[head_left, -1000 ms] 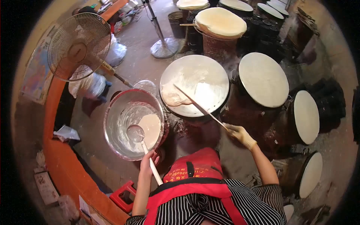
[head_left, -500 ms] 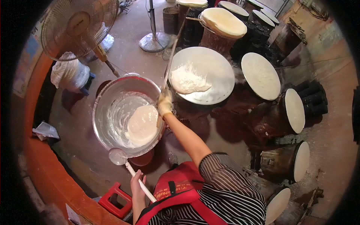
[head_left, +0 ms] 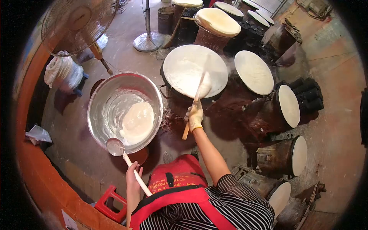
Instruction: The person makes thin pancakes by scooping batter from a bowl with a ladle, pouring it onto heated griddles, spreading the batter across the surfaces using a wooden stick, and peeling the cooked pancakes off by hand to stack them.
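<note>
My gloved right hand (head_left: 196, 115) is closed on a long flat wooden stick (head_left: 200, 85). The stick's far part, slightly blurred, lies over the round pale griddle (head_left: 180, 63), beside a lump of wet batter (head_left: 205, 85) near the griddle's front right edge. My bare left hand (head_left: 133, 174) grips the white handle of a ladle (head_left: 137, 175). The ladle's round bowl (head_left: 115, 147) is at the front rim of a large metal pot (head_left: 94, 111). Inside that pot sits a pool of pale batter (head_left: 138, 122).
More round griddles, such as one (head_left: 254, 73) covered in a pale layer, curve along the right. A stack of flat sheets (head_left: 217, 22) stands behind. At the left are a fan (head_left: 79, 23) and a red stool (head_left: 111, 205).
My right hand swung left to the pot's side, then back right before the griddle, sweeping the stick and batter across it. The ladle left the pot's inside for its front rim.
</note>
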Motion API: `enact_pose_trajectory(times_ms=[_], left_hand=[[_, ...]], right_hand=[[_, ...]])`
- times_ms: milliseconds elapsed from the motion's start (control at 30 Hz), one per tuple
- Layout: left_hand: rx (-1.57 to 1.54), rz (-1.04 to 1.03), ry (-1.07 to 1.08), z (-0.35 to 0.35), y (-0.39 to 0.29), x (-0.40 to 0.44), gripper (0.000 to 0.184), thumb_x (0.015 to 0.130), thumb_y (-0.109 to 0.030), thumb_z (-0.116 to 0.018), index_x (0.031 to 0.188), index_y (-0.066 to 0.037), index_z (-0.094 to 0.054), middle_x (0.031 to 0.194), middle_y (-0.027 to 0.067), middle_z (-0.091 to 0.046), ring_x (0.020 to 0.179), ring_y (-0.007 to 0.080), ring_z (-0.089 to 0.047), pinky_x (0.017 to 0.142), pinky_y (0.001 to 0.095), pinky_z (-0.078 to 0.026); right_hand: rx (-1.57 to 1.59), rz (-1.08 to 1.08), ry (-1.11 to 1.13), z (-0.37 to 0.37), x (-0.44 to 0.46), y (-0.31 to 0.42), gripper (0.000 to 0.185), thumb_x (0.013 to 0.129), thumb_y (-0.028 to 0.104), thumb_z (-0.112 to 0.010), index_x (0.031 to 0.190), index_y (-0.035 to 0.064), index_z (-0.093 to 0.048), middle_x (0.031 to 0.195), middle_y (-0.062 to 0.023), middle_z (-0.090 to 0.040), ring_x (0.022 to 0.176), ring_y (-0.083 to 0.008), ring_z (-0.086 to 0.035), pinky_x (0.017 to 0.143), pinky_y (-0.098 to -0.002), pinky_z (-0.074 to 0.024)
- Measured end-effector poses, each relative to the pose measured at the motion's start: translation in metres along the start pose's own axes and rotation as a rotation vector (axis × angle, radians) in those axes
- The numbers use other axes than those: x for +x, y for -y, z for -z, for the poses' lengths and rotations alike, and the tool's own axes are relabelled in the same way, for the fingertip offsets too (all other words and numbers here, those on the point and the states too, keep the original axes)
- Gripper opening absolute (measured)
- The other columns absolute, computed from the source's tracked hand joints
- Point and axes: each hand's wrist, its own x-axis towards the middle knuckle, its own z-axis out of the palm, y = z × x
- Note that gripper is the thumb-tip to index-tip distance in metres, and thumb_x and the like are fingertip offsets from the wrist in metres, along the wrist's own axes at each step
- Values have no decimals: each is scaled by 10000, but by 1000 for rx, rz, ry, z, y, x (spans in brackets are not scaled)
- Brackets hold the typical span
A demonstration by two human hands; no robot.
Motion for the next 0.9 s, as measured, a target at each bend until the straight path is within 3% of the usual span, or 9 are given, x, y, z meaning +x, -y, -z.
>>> enact_pose_trajectory(times_ms=[133,300,500,533,600,633,700,767,900], left_hand=[[8,-20,27,-20,3,-8,137,862,-169,-677,961,-99,-614,858,-2,-609,861,104,-580,829,295,-480],[67,9,80,-52,7,-14,187,874,-176,-655,1034,-80,-638,892,-8,-615,879,95,-572,837,268,-467],[193,-32,63,-79,31,-13,192,879,-177,-648,1043,-77,-644,871,-23,-610,839,74,-565,773,215,-435],[213,-36,60,-85,36,-13,192,880,-177,-648,1043,-77,-644,864,-27,-608,828,71,-564,758,210,-431],[195,-55,52,-103,46,-16,155,868,-190,-659,982,-84,-652,814,-8,-630,745,105,-585,664,225,-452],[199,-56,60,-114,49,-19,145,869,-188,-658,972,-86,-651,803,-11,-629,730,102,-584,654,222,-450],[204,-50,79,-137,53,-23,133,873,-186,-657,962,-88,-647,796,-15,-624,717,87,-571,652,213,-439],[202,-27,97,-158,57,-26,130,878,-188,-655,963,-90,-641,806,-20,-615,720,65,-549,666,201,-420],[168,-44,107,-197,71,-30,115,881,-184,-656,953,-97,-637,817,-19,-616,735,58,-548,657,199,-419]], right_hand=[[87,78,175,-44,12,-22,425,814,584,-580,917,172,-566,560,5,-459,399,-146,-374,372,-282,-264],[-403,106,387,10,10,-42,412,959,370,-497,1340,230,-427,662,12,-464,431,-105,-368,370,-264,-310],[-477,84,231,74,-3,78,416,1019,351,-376,1427,276,-348,650,14,-454,414,-79,-334,371,-247,-290],[-268,-64,284,75,11,91,396,1008,319,-416,1399,285,-367,652,7,-473,410,-89,-329,368,-250,-288],[-147,95,225,45,3,94,272,983,330,-459,1198,182,-533,632,-4,-484,404,-112,-351,365,-260,-294],[-26,-102,273,37,8,92,284,957,371,-483,912,109,-586,612,-14,-493,404,-132,-380,362,-275,-308],[-484,40,569,74,53,47,407,956,309,-495,1281,65,-474,707,-13,-562,455,-101,-433,379,-259,-372],[-783,81,717,109,53,45,448,982,222,-461,1408,96,-406,741,-12,-577,497,-94,-458,412,-257,-389],[-643,-126,531,156,20,168,517,987,205,-472,1478,171,-313,760,-15,-560,497,-88,-450,397,-237,-360]])
